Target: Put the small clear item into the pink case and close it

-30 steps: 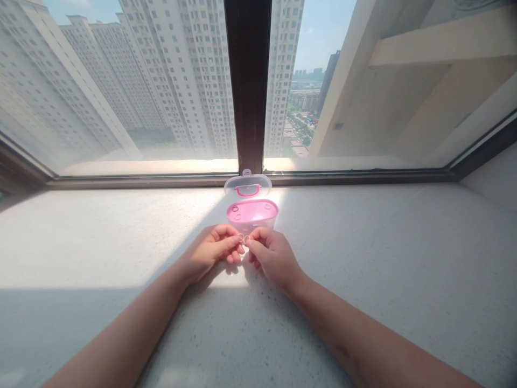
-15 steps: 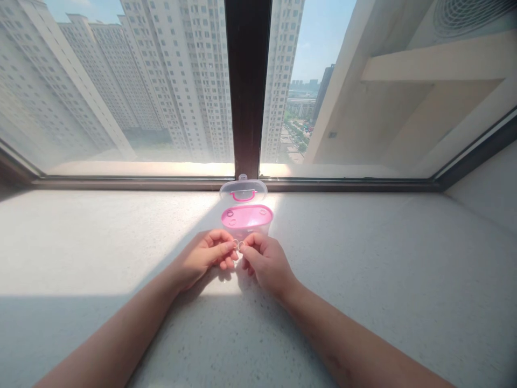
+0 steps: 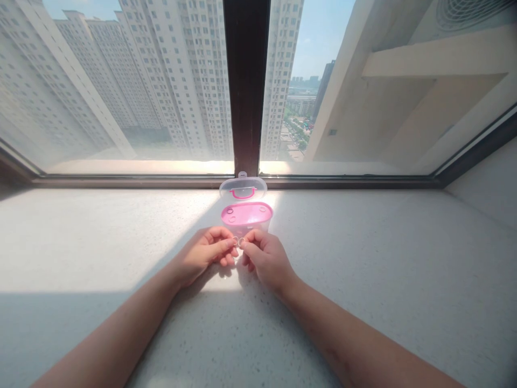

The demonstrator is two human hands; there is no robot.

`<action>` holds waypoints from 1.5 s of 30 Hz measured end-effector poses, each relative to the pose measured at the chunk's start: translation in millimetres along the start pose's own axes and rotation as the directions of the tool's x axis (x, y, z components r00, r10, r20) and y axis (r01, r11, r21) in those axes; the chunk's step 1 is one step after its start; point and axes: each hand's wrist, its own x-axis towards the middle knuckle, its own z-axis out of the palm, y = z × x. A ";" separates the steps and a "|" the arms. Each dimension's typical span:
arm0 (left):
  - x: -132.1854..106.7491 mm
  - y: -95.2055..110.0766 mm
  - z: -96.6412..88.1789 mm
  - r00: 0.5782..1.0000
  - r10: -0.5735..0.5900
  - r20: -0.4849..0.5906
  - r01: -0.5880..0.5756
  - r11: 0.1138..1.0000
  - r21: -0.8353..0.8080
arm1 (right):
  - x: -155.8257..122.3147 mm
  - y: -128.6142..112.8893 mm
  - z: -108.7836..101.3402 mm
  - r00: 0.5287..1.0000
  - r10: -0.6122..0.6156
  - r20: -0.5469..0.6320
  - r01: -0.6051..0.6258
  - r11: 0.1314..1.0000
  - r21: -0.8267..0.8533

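Note:
My left hand (image 3: 207,253) and my right hand (image 3: 264,257) meet over the white stone sill, fingertips pinched together. Each pinches a small metal ring (image 3: 238,242); the two rings touch between the fingertips. Just behind the hands stands a small pink plastic box (image 3: 246,214), its clear lid (image 3: 243,188) with a pink handle tipped back and open. A couple of small rings lie on the pink tray inside.
The speckled white sill (image 3: 363,253) runs wide to both sides. A dark window frame post (image 3: 246,86) rises right behind the box, with glass panes and tall buildings beyond. A wall (image 3: 484,178) closes the sill at the right.
The view shifted slightly; the hands stay pinched together on the rings, with barely any movement.

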 end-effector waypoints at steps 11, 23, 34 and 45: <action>-0.7 1.4 0.6 1.000 -0.012 -0.005 0.012 1.000 -0.008 | -1.0 -3.1 0.0 1.000 0.008 0.002 -0.008 1.000 -0.002; -0.1 1.8 0.6 1.000 -0.016 -0.006 0.016 1.000 -0.011 | 0.0 -1.1 -0.7 1.000 0.001 0.006 -0.001 1.000 -0.001; -0.2 1.7 0.5 1.000 -0.018 0.002 0.018 1.000 -0.007 | -0.4 -0.2 0.1 1.000 -0.002 0.006 0.002 1.000 0.007; -0.7 2.9 0.8 1.000 -0.017 -0.007 0.017 1.000 0.014 | 0.3 -0.1 0.1 1.000 0.003 0.003 -0.003 1.000 0.005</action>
